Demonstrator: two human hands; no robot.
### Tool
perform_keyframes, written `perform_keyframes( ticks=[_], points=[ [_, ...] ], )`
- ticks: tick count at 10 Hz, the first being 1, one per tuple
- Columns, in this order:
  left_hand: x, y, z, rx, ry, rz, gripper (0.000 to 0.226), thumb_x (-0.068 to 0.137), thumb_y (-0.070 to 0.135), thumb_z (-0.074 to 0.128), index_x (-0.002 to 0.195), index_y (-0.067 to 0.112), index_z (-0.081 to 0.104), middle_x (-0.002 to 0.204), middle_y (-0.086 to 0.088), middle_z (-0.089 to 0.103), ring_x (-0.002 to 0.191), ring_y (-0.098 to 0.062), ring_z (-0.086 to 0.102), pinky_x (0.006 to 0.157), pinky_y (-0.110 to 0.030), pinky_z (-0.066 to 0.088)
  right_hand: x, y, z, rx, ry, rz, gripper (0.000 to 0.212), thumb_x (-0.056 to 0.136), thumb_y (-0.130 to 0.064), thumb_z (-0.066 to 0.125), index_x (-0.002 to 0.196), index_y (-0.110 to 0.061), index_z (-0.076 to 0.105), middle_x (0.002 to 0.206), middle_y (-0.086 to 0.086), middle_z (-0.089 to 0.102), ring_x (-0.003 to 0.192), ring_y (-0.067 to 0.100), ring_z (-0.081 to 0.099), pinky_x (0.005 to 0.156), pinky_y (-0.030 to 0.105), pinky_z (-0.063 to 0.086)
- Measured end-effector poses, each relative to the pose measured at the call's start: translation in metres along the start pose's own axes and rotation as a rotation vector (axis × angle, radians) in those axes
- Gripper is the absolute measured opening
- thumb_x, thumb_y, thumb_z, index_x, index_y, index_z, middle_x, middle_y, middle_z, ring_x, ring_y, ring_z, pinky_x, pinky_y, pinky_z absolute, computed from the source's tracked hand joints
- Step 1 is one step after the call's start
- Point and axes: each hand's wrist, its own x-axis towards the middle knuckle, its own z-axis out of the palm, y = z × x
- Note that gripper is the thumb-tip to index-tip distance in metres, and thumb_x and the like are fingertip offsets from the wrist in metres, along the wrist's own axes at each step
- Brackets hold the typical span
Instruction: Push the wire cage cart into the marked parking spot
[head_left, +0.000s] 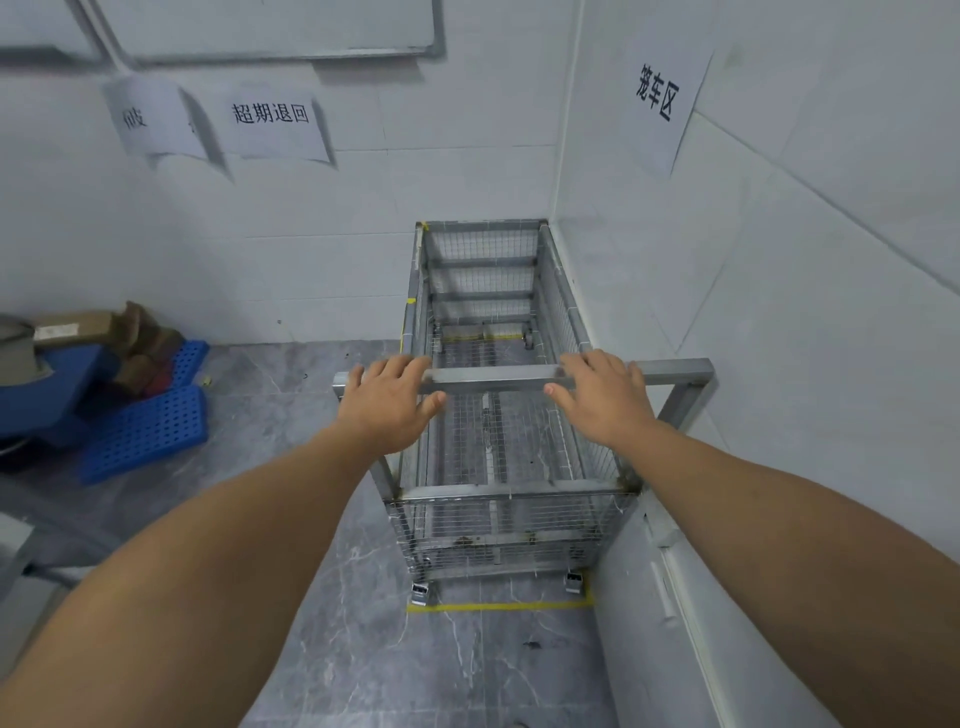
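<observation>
A: Item one, far left?
B: Blue perforated plastic pallets (150, 426) on the grey marble-pattern floor (322, 597), brown cardboard boxes (104, 332) piled on top. On the back wall above them, two paper signs (the left one partly curled), the right reading 超期退回 (271, 113).

A: Next, the hands?
B: Left hand (387, 402) lies over the left end of the handle bar (498, 375), fingers loosely spread across the top, thumb below the bar; not a closed grip. Right hand (602, 395) rests the same way further right on that bar, fingers splayed, thumb underneath.

A: And the cart?
B: Wire cage cart (498, 457), steel frame with mesh sides, standing in the corner: far end against the back wall, right side just beside the right wall. Its near casters (420, 592) sit just inside the yellow floor tape (498, 606) that marks the bay.

A: Anything at far right?
B: Paper sign 笼车区 (657, 93) on the right wall.
</observation>
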Motion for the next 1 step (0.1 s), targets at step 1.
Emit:
perform_keyframes(
  ticks=[1],
  points=[
    [-0.0150, -0.0175, -0.0112, 0.017, 0.091, -0.016, 0.062, 0.097, 0.057, 0.030, 0.148, 0.022, 0.028, 0.154, -0.003, 0.033, 0.143, -0.026, 0.024, 0.117, -0.054, 0.014, -0.0077, -0.0339, -0.0043, 0.008, 0.041, -0.034, 0.051, 0.098, -0.053, 0.036, 0.141, -0.025, 0.041, 0.142, 0.003, 0.045, 0.134, 0.025, 0.035, 0.112, 0.055, 0.021]
  ],
)
